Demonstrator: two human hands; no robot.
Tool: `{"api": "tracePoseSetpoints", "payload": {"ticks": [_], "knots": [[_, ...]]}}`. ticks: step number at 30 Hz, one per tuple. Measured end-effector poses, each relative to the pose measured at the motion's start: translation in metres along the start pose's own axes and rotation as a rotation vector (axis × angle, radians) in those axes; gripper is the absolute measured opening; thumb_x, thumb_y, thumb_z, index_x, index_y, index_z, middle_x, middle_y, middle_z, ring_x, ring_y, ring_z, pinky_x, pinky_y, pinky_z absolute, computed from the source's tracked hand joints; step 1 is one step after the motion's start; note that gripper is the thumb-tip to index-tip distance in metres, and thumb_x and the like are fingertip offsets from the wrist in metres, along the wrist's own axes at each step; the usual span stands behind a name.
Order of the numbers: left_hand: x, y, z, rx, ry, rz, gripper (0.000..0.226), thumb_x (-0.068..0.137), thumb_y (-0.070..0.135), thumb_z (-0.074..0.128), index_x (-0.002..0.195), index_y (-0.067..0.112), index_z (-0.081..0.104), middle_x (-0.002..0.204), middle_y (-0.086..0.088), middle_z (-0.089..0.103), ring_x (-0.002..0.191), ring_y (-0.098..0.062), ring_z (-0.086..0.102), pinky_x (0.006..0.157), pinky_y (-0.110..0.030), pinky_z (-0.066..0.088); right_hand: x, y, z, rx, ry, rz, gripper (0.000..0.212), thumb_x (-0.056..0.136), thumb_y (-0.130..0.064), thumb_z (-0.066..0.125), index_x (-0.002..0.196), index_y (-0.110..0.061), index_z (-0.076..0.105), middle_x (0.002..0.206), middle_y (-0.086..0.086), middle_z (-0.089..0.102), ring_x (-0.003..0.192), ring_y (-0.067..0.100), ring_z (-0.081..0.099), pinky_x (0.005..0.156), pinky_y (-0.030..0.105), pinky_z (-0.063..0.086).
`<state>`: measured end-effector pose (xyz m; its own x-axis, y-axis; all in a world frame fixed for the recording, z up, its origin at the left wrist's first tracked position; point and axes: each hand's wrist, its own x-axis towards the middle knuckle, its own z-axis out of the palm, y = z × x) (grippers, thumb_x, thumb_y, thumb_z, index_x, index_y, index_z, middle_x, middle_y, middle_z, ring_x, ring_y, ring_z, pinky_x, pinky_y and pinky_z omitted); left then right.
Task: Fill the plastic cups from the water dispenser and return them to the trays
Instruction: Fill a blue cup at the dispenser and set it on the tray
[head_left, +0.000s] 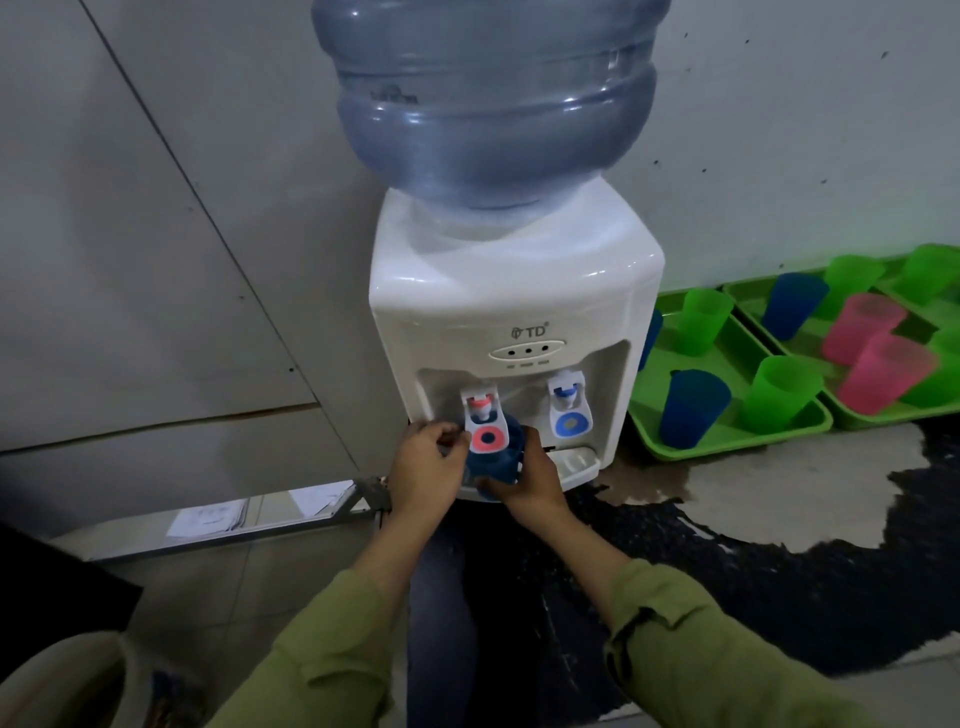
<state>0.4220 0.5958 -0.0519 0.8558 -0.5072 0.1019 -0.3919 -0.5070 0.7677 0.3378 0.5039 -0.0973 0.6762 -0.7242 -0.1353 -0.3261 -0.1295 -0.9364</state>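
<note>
A white water dispenser (514, 312) with a big blue bottle (493, 104) on top stands on the floor against the wall. A blue plastic cup (498, 460) sits under its left tap, the one with the red lever (485, 431). My right hand (530, 478) grips the cup from the right and below. My left hand (423, 467) curls round the cup's left side beside the red lever. The right tap with the blue lever (571, 415) is free. Part of the cup is hidden behind the lever and my fingers.
Two green trays (727, 441) (883, 415) lie on the floor to the right, holding several green, blue and pink cups. A dark wet patch (727, 571) spreads over the floor in front of them. Papers (208, 519) lie at the left by the wall.
</note>
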Motion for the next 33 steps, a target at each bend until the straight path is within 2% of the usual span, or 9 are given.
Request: {"api": "tracePoseSetpoints", "payload": {"ticks": [7, 14, 18, 22, 24, 26, 27, 30, 33], "knots": [[0.001, 0.004, 0.003, 0.164, -0.026, 0.005, 0.02, 0.09, 0.027, 0.056, 0.091, 0.012, 0.068, 0.105, -0.013, 0.054, 0.086, -0.026, 0.056, 0.069, -0.024, 0.037, 0.001, 0.003, -0.005, -0.009, -0.064, -0.067, 0.078, 0.069, -0.004, 0.076, 0.133, -0.015, 0.034, 0.13, 0.007, 0.054, 0.117, 0.023, 0.053, 0.097, 0.041, 0.048], [-0.01, 0.006, 0.005, 0.137, -0.05, 0.103, 0.02, 0.093, 0.015, 0.047, 0.088, 0.003, 0.063, 0.102, -0.012, 0.049, 0.087, -0.021, 0.05, 0.073, -0.019, 0.029, 0.0, 0.006, -0.006, 0.015, -0.086, -0.073, 0.079, 0.068, -0.005, 0.078, 0.132, -0.018, 0.034, 0.13, 0.002, 0.053, 0.119, 0.018, 0.051, 0.098, 0.037, 0.048], [-0.019, 0.01, 0.0, 0.034, 0.004, 0.15, 0.022, 0.093, 0.009, 0.044, 0.082, 0.001, 0.061, 0.092, -0.006, 0.046, 0.08, -0.013, 0.044, 0.068, -0.019, 0.027, 0.0, 0.006, -0.007, 0.011, -0.077, -0.066, 0.081, 0.067, -0.01, 0.081, 0.132, -0.018, 0.034, 0.126, 0.002, 0.055, 0.108, 0.011, 0.052, 0.087, 0.022, 0.047], [-0.017, 0.021, -0.015, -0.132, 0.044, 0.109, 0.031, 0.09, 0.008, 0.042, 0.06, 0.014, 0.049, 0.076, -0.002, 0.043, 0.069, -0.011, 0.043, 0.06, -0.024, 0.027, 0.002, 0.004, -0.006, 0.033, -0.082, -0.023, 0.08, 0.068, -0.003, 0.079, 0.132, -0.017, 0.033, 0.13, 0.009, 0.05, 0.102, 0.01, 0.049, 0.06, 0.003, 0.044], [-0.01, 0.027, -0.021, -0.145, 0.031, 0.048, 0.034, 0.088, 0.012, 0.042, 0.054, 0.015, 0.042, 0.072, -0.003, 0.044, 0.065, -0.012, 0.041, 0.057, -0.027, 0.031, 0.003, 0.002, -0.006, 0.047, -0.084, -0.019, 0.081, 0.068, -0.002, 0.079, 0.133, -0.015, 0.032, 0.133, 0.009, 0.047, 0.108, 0.014, 0.05, 0.07, 0.006, 0.048], [-0.005, 0.029, -0.025, -0.134, -0.006, 0.016, 0.034, 0.087, 0.016, 0.044, 0.054, 0.014, 0.044, 0.069, -0.006, 0.046, 0.063, -0.018, 0.042, 0.056, -0.03, 0.031, 0.002, 0.001, -0.006, -0.018, -0.072, -0.029, 0.082, 0.068, -0.008, 0.08, 0.133, -0.015, 0.031, 0.134, 0.008, 0.049, 0.119, 0.021, 0.05, 0.092, 0.022, 0.047], [-0.004, 0.029, -0.027, -0.132, -0.017, 0.011, 0.034, 0.087, 0.017, 0.045, 0.053, 0.015, 0.045, 0.068, -0.005, 0.047, 0.063, -0.018, 0.043, 0.056, -0.03, 0.031, 0.002, 0.001, -0.007, -0.035, -0.07, -0.033, 0.082, 0.068, -0.01, 0.081, 0.133, -0.015, 0.031, 0.133, 0.008, 0.05, 0.121, 0.022, 0.049, 0.095, 0.024, 0.046], [-0.004, 0.026, -0.03, -0.141, -0.008, -0.005, 0.037, 0.091, 0.028, 0.047, 0.054, 0.022, 0.05, 0.064, 0.0, 0.048, 0.061, -0.015, 0.045, 0.056, -0.029, 0.033, 0.003, 0.002, -0.007, -0.021, -0.08, -0.033, 0.082, 0.068, -0.01, 0.081, 0.133, -0.015, 0.031, 0.133, 0.007, 0.05, 0.114, 0.015, 0.049, 0.08, 0.009, 0.043], [-0.005, 0.021, -0.032, -0.153, 0.074, 0.001, 0.034, 0.091, 0.039, 0.051, 0.061, 0.022, 0.05, 0.064, 0.0, 0.049, 0.061, -0.015, 0.046, 0.055, -0.028, 0.03, 0.002, 0.002, -0.007, -0.031, -0.083, -0.036, 0.083, 0.067, -0.012, 0.082, 0.133, -0.017, 0.031, 0.131, 0.005, 0.051, 0.11, 0.011, 0.049, 0.082, 0.016, 0.04]]}}
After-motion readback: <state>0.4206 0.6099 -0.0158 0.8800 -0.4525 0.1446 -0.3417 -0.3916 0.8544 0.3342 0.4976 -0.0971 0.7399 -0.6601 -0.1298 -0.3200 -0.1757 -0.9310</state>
